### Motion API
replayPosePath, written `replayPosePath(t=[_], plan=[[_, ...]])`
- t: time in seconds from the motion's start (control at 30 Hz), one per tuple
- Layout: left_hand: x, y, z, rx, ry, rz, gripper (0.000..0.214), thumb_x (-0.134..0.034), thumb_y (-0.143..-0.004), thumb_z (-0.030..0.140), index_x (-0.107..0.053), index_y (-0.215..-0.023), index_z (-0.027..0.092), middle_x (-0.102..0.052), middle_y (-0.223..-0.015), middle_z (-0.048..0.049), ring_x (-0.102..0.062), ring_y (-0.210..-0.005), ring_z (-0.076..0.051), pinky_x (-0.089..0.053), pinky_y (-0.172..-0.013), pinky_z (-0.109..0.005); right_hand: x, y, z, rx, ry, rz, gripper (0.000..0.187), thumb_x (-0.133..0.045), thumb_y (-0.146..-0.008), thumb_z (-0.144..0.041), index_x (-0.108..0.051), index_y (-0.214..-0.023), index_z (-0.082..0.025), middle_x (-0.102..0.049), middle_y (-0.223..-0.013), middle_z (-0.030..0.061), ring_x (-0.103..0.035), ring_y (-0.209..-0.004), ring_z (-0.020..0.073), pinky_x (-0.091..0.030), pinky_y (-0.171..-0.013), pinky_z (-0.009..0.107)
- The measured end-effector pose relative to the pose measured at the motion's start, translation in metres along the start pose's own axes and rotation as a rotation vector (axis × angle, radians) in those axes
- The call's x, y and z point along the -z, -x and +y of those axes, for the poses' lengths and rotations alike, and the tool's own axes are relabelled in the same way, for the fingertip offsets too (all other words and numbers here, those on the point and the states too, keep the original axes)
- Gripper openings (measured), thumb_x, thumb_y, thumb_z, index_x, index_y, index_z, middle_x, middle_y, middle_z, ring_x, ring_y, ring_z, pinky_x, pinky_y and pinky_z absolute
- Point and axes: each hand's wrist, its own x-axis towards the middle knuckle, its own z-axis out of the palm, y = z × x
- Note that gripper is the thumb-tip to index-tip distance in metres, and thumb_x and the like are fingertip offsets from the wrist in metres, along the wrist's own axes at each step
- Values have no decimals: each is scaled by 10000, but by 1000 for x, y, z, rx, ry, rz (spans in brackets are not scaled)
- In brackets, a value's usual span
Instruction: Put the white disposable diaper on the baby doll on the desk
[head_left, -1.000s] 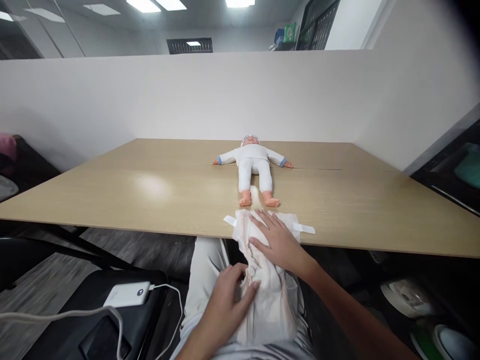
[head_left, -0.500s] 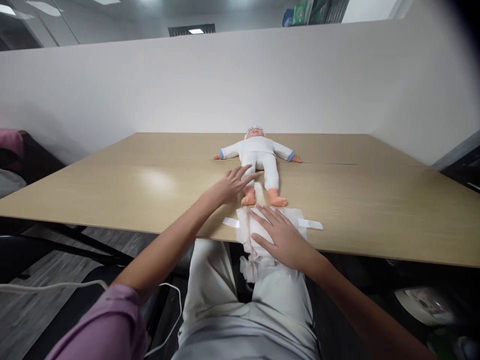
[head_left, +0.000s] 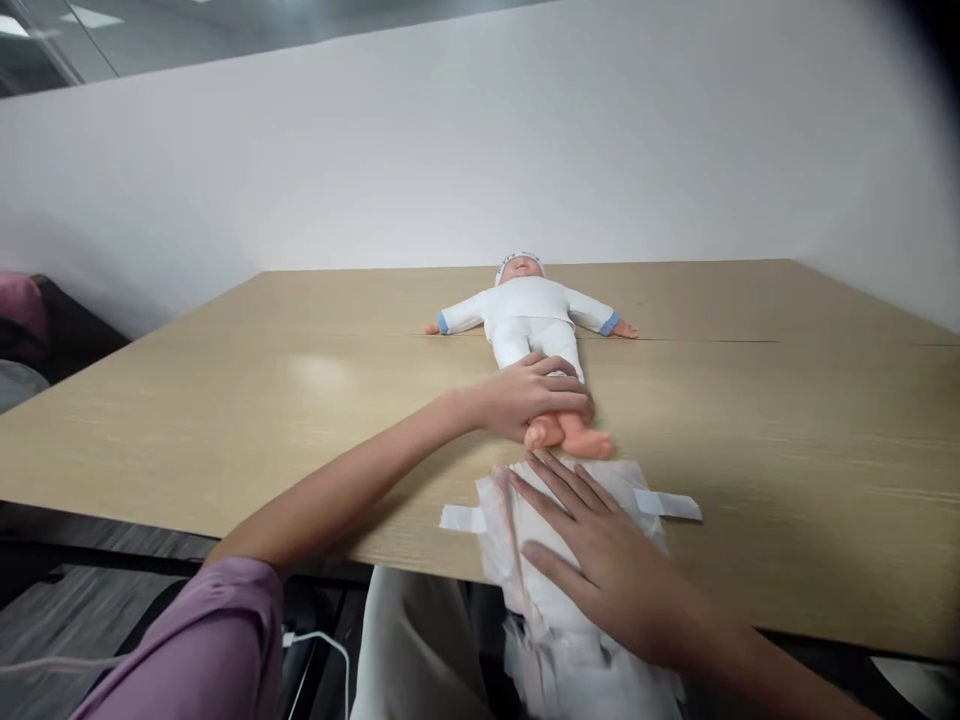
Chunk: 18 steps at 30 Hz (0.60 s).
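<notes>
A baby doll [head_left: 531, 303] in white clothes with blue cuffs and a white cap lies on its back, arms spread, feet toward me. My left hand [head_left: 536, 393] wraps around both of its lower legs, holding them together just above the bare feet. An unfolded white diaper [head_left: 501, 510] lies at the table's front edge, its two side tabs spread and its near end hanging over the edge. On top of it rests my right hand [head_left: 581, 545], flat with fingers stretched toward the doll's feet.
The wooden table [head_left: 225, 400] runs back to a white wall [head_left: 390, 170]. A thin seam crosses its surface near the doll's arms. A white cable [head_left: 337, 645] hangs below the table at the left, and a dark chair with a pink item [head_left: 22, 305] stands far left.
My left hand has moved from hovering over the doll's legs to gripping them, drawing the feet together. My right hand stays flat on the diaper. The view has tilted down and come closer.
</notes>
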Motion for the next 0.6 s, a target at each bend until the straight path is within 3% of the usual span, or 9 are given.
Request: replayPosePath(t=[0.1,0.3,0.47,0.6], plan=[[29,-13,-3,83,164,114,322,-592,-942,379,-679,-1224,250,-734,-1265,-81,-608,-1182,-304,-431,-1069,-449,3,-18,16,19,-9,-17,675,-468,-1066,-549,-211,-1679,-436,-268,-1741,-17,-210,-1628,290,-267,-1311,616],[84,-33,-12,307,414,314,438,-759,-869,470,-691,-1211,204,-735,-1219,-88,-673,-1122,-267,-504,-966,-385,13,-83,55,24,26,-13,665,-381,-1076,-612,-338,-1660,-297,-312,-1734,74,-223,-1626,286,-239,-1314,575],[98,-33,-22,319,471,460,402,-773,-882,434,-686,-1172,170,-727,-1232,-110,-682,-1121,-265,-513,-966,-377,21,-156,99,25,75,-9,639,-404,-1071,-590,-465,-1592,-225,-382,-1697,125,-291,-1596,333,-243,-1299,569],[99,-31,-26,313,468,487,396,-783,-886,434,-682,-1158,163,-725,-1225,-111,-674,-1141,-272,-518,-984,-393,29,-204,135,18,25,103,616,-505,-1042,-541,-514,-1551,-195,-442,-1660,123,-356,-1548,394,-299,-1262,564]])
